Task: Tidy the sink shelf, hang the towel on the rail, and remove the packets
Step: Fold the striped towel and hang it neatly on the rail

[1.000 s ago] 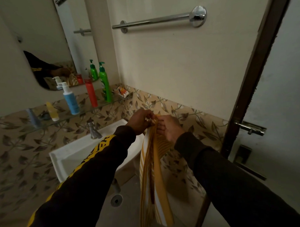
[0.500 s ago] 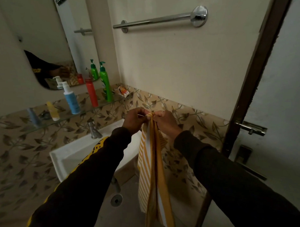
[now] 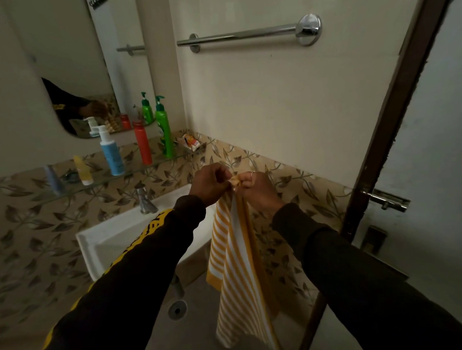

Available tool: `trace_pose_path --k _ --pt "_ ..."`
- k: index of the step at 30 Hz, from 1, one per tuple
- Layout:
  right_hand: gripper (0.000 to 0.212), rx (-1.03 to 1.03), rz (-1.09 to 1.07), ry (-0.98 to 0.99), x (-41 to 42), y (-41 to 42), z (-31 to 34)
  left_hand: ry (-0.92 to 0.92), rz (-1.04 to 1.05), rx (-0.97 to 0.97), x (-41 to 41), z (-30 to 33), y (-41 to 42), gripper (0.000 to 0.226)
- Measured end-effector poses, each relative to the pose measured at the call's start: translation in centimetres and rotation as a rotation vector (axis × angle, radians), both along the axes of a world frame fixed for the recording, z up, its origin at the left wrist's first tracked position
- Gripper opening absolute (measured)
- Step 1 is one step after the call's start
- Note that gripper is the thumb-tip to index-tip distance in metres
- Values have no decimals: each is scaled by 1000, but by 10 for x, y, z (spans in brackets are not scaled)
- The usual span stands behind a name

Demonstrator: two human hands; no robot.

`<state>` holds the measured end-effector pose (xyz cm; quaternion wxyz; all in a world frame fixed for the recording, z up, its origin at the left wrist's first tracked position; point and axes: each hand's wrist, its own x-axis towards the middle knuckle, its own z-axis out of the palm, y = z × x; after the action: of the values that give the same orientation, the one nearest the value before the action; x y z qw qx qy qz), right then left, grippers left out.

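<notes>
1. The left hand (image 3: 210,183) and the right hand (image 3: 256,188) are meeting in front of the sink, each pinching the bunched top edge of the yellow-and-white striped towel (image 3: 235,253) with fingers curled tight on the cloth.
2. The towel is hanging straight down from that pinch in a long folded drape, just beside the right end of the white sink (image 3: 122,236) and in front of the leaf-patterned tiles.
3. The chrome rail (image 3: 246,34) is sitting bare on the wall well above the hands; the towel is not touching it.
4. The glass shelf (image 3: 99,183) is carrying a row of upright containers: a green pump bottle (image 3: 164,130) nearest the corner, a red bottle (image 3: 143,142) beside it, then a blue pump bottle with a white top (image 3: 111,152), a small yellow tube (image 3: 81,171), and a bluish tube (image 3: 53,179) farthest left. What is inside them I cannot tell; all are closed.
5. A crumpled orange-and-white packet (image 3: 190,142) is lying on the shelf's right end in the corner, just beside the green bottle.
6. The sink basin is mostly hidden behind the left sleeve, with the tap (image 3: 144,201) standing at its back edge.
7. The mirror (image 3: 63,63) is reflecting the bottles and a dark sleeve.
</notes>
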<state>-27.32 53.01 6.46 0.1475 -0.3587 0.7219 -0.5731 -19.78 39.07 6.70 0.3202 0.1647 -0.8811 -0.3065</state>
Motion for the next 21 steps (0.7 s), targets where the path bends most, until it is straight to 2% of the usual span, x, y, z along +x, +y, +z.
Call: trace_pose_path --k 4,10,14,17,21 --pt "27 -44 -39 -21 -1 4 2 53 -14 114 0 -2 2 21" --pt "18 -70 -60 -46 -6 4 -1 -62 -166 326 6 4 -4 25" --pt "16 -119 -154 -103 -12 -5 4 -165 -170 344 5 -5 3 37" --pt "17 -180 -214 -77 -21 -8 13 -235 -158 249 7 -11 5 44" --pt "21 -225 -323 -9 -31 -7 20 -246 -161 216 10 -9 3 41"
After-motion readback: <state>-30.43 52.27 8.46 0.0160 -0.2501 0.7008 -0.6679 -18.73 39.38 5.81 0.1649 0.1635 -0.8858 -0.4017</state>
